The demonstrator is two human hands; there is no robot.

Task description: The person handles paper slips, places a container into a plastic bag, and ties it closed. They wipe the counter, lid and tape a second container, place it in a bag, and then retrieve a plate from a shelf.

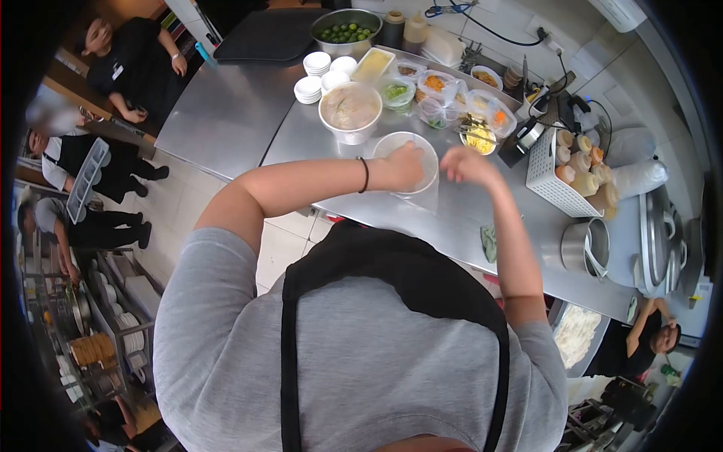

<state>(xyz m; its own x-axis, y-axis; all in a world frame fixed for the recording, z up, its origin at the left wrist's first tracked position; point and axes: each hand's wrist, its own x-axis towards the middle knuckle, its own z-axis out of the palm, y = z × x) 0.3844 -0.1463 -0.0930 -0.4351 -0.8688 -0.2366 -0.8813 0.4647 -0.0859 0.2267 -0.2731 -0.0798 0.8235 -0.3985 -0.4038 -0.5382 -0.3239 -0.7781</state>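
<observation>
My left hand [404, 167] is over a clear round plastic container [425, 147], its fingers curled down inside the rim; what they hold, if anything, is hidden. To the right of that container, my right hand [468, 166] hovers above the steel counter [316, 158] with its fingers apart and nothing in them. A filled white tub [351, 108] stands behind my left hand. Beyond my right hand sits a bowl of yellow shreds with tongs [480, 137], near bags and small tubs of ingredients [437, 83].
Stacked white bowls [309, 89] and a steel bowl of green fruit [346, 32] stand at the back. On the right are a white basket of bottles [553, 177], a steel pot [584, 245] and a green cloth [489, 242]. Other people [143, 64] stand at left and lower right.
</observation>
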